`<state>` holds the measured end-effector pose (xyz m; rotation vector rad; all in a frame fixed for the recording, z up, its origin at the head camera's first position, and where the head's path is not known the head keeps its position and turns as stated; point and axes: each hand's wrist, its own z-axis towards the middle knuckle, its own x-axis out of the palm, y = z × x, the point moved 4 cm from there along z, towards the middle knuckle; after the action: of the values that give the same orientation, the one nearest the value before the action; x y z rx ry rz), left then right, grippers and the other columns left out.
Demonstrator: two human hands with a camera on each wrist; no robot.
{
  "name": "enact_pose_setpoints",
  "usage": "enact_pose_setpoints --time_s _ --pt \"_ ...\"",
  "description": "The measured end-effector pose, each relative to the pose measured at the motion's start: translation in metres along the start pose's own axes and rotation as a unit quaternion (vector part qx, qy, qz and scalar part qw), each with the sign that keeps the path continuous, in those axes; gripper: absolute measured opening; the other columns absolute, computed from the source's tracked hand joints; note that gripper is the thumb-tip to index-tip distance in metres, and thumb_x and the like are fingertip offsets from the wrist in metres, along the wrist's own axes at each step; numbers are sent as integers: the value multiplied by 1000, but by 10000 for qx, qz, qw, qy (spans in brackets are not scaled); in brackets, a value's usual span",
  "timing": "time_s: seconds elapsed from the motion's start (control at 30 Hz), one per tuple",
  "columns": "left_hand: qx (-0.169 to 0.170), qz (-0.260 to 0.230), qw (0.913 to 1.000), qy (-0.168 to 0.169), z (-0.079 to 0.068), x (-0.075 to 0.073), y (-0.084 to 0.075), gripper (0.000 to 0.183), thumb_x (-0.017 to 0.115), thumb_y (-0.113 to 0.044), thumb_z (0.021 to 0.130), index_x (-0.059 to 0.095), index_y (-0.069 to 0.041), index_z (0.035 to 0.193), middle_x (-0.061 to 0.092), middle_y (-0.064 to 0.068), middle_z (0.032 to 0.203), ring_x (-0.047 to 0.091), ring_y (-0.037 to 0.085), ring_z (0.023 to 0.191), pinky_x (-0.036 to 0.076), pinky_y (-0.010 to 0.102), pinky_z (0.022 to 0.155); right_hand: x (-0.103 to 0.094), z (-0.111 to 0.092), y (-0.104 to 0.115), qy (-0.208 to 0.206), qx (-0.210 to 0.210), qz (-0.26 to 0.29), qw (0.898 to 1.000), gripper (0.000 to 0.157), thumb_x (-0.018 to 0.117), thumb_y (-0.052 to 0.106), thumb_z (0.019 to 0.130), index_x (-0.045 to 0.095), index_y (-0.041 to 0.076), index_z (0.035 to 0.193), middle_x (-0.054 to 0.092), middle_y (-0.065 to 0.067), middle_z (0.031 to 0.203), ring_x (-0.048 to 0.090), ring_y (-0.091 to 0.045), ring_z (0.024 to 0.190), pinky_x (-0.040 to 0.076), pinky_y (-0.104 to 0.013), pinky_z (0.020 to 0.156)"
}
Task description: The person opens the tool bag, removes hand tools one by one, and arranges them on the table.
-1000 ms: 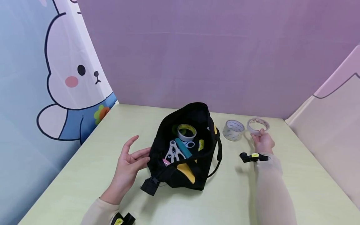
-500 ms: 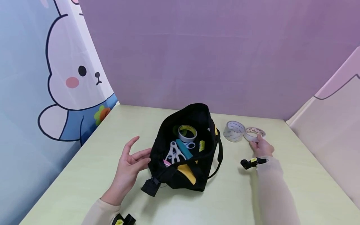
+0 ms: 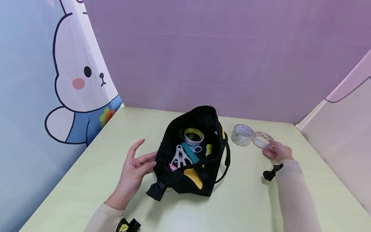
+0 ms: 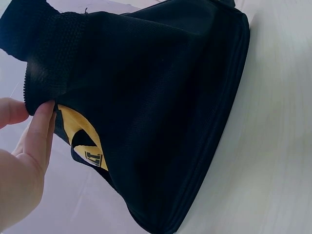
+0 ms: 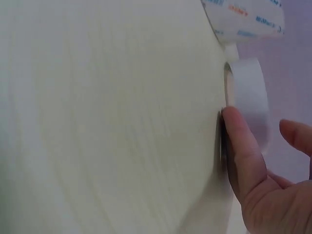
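Apparently my left hand [image 3: 131, 175] is pinching the black bag [image 3: 185, 187] by its rim; slipping would let the mouth sag. My right hand [image 3: 280, 152], thumb apart, is touching the narrow tape roll [image 3: 256, 142] on the table [image 3: 237, 196] without gripping, risking nudging it into the wide roll [image 3: 241, 140] alongside.

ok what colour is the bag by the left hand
The bag is black with some yellow, clearest in the head view.

Black fabric bag [image 3: 181, 185] with yellow patches, mouth gaping wide, standing mid-surface [image 3: 237, 206], strap handle [image 3: 228, 158] looped down its right side, narrow white tape roll [image 3: 259, 143], reddish print inside its ring, lying flat farther right.
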<state>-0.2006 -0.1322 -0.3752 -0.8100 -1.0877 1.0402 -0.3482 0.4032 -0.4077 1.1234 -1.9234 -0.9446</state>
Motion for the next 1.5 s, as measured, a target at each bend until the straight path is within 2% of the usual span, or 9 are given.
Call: enact_pose_setpoints --time_s 0.1,0.27,0.63,0.77,0.9,0.97,1.1,1.2,1.5 --pt "15 -29 10000 28 1 0 0 73 56 16 90 28 -19 148 74 -4 109 70 9 95 57 29 76 -3 -2 1 195 85 -107 9997 48 50 12 102 27 -13 135 66 -17 69 72 -27 64 58 -35 76" --pt "8 -30 10000 48 1 0 1 73 56 16 90 28 -19 148 74 -4 109 70 9 95 57 29 76 -4 -7 6 400 170 30 9991 15 50 8 102 41 0 110 68 -19 71 73 -29 68 57 -35 79" --pt "28 -38 10000 67 1 1 1 73 56 16 90 29 -19 148 74 -4 108 70 9 94 57 29 75 12 -20 33 706 -210 -432 9963 15 53 3 99 44 2 111 68 -11 76 73 -25 70 57 -37 79" --pt "19 -46 10000 69 2 1 2 73 56 16 90 28 -19 148 74 -4 108 70 9 94 57 29 75 30 -29 49 982 -512 -852 9902 1 54 3 99 54 2 99 68 -9 78 72 -21 72 58 -37 78" --pt "-14 3 10000 18 2 0 2 73 56 16 90 28 -19 148 74 -5 108 70 9 92 57 29 76 57 -40 63 1356 -878 -1337 9778 7 55 5 99 60 2 94 69 -7 81 72 -19 73 58 -35 76" --pt "-29 23 10000 1 2 -1 2 73 56 15 90 28 -18 148 74 -5 108 71 9 92 57 29 76 71 -46 68 1541 -1071 -1709 9672 9 55 8 100 56 0 104 68 -5 84 71 -18 75 58 -34 77" --pt "-51 9 10000 -16 2 -1 2 73 57 15 90 28 -19 148 74 -5 108 71 9 92 57 29 77 99 -58 75 1811 -1436 -2568 9384 41 53 16 103 42 -7 134 67 2 87 70 -13 80 57 -30 80" --pt "-30 -50 10000 2 2 0 2 73 56 16 90 27 -18 148 74 -4 108 70 9 93 57 29 76 121 -69 80 1908 -1632 -2948 9220 56 52 21 104 32 -11 145 67 6 88 69 -11 82 56 -29 81" --pt "-44 -5 10000 -17 2 0 3 74 57 15 90 26 -17 149 74 -4 107 70 9 94 57 29 76 184 -105 91 2298 -1869 -2689 9165 44 57 15 101 43 -8 137 68 0 91 70 -15 78 58 -33 78"
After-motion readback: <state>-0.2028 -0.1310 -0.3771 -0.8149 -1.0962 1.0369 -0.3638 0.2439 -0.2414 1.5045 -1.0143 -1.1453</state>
